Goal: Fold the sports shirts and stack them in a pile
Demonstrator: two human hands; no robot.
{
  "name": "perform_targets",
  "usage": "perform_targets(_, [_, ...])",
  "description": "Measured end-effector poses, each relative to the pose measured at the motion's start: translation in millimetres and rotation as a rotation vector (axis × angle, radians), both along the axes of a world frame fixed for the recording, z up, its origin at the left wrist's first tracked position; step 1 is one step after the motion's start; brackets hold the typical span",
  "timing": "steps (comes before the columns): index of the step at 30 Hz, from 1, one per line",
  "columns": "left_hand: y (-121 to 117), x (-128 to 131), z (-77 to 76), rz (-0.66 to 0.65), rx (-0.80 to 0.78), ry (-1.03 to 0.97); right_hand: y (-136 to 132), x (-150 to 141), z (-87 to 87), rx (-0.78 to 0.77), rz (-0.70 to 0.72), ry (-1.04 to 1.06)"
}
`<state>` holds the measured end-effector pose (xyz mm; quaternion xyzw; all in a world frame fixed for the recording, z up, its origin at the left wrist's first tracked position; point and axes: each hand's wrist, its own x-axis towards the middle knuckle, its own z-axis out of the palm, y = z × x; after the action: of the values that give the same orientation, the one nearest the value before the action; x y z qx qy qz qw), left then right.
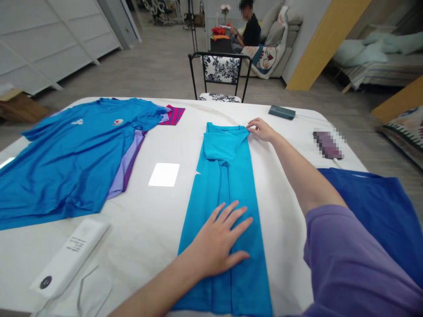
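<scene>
A turquoise T-shirt (239, 189) lies lengthwise on the white table (161, 237), folded into a long strip with its sides turned inward. Its neck end points away from me, and a lighter folded part lies across the top. My left hand (220, 240) rests flat on the lower middle of the shirt, fingers spread. At the far right corner, by the neckline, my right hand (262, 130) pinches the fabric between thumb and fingers.
Several spread shirts lie stacked at left, a blue T-shirt (76, 163) on top. Near me are a white device (74, 255) and its cord. A dark blue garment (373, 207), a phone (327, 144) and a dark green box (282, 112) lie right. Beyond stand a chair (221, 70) and a seated person (249, 31).
</scene>
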<state>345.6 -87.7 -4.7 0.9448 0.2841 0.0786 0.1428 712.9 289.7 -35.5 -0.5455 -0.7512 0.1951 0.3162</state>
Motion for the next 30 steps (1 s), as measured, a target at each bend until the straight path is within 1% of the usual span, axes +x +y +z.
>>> perform_targets(1, [-11.0,-8.5,-1.3,-0.012,-0.016,0.010,8.7,2.1,-1.0,-0.006,0.030,0.016])
perform_targets(3, [-25.0,-23.2,-5.7,-0.022,-0.040,0.035,22.5,4.8,-1.1,-0.032,0.055,0.087])
perform_targets(5, [-31.8,-32.6,-10.5,-0.024,-0.056,0.055,34.4,4.6,0.2,-0.095,0.063,0.149])
perform_targets(6, [-34.1,-34.9,-12.5,-0.018,-0.062,0.060,40.2,3.3,0.7,-0.133,0.073,0.147])
perform_targets(8, [-38.2,-35.5,-15.4,-0.001,-0.071,0.065,51.0,-1.1,0.7,-0.196,0.100,0.053])
perform_targets(11, [-44.4,-31.1,-16.9,0.030,-0.072,0.064,60.4,-11.5,-2.2,-0.234,0.107,-0.184])
perform_targets(13, [-48.5,-29.9,-15.8,0.035,-0.060,0.044,58.3,-20.5,-3.5,-0.218,0.055,-0.290])
perform_targets(14, [-50.6,-31.4,-14.6,0.037,-0.052,0.026,53.7,-25.6,-2.8,-0.185,0.018,-0.317])
perform_targets(16, [-55.7,-40.3,-11.6,0.069,-0.038,-0.013,34.9,-37.0,2.2,-0.077,-0.046,-0.331])
perform_targets(17, [-59.1,-48.1,-10.3,0.101,-0.033,-0.029,19.5,-43.2,6.7,-0.018,-0.059,-0.327])
perform_targets(18, [-63.0,-58.1,-9.7,0.143,-0.031,-0.044,-0.9,-49.8,12.5,0.028,-0.054,-0.323])
perform_targets(19, [-67.8,-70.1,-9.8,0.189,-0.029,-0.057,-26.6,-56.6,19.3,0.048,-0.030,-0.323])
perform_targets(20, [-73.2,-83.4,-10.9,0.231,-0.027,-0.066,-57.9,-63.2,26.8,0.040,0.015,-0.328])
perform_targets(21, [-79.4,-97.6,-12.9,0.264,-0.026,-0.072,-94.7,-69.3,34.6,0.008,0.076,-0.333])
perform_targets(23, [-93.5,-125.7,-18.9,0.294,-0.031,-0.081,-182.3,-78.2,49.5,-0.103,0.222,-0.335])
perform_targets(25, [-108.9,-149.4,-25.9,0.280,-0.040,-0.084,-281.2,-82.2,60.3,-0.198,0.365,-0.316])
perform_targets(26, [-116.7,-158.6,-29.2,0.260,-0.045,-0.084,-331.3,-83.0,63.0,-0.222,0.422,-0.309])
perform_targets(28, [-131.4,-170.5,-34.9,0.206,-0.049,-0.084,-425.1,-85.8,61.7,-0.227,0.467,-0.288])
perform_targets(29, [-138.1,-173.0,-37.3,0.183,-0.042,-0.089,-465.6,-89.5,58.1,-0.211,0.444,-0.272])
perform_targets(30, [-144.1,-173.3,-39.4,0.168,-0.027,-0.101,-500.4,-95.5,53.0,-0.185,0.388,-0.256])
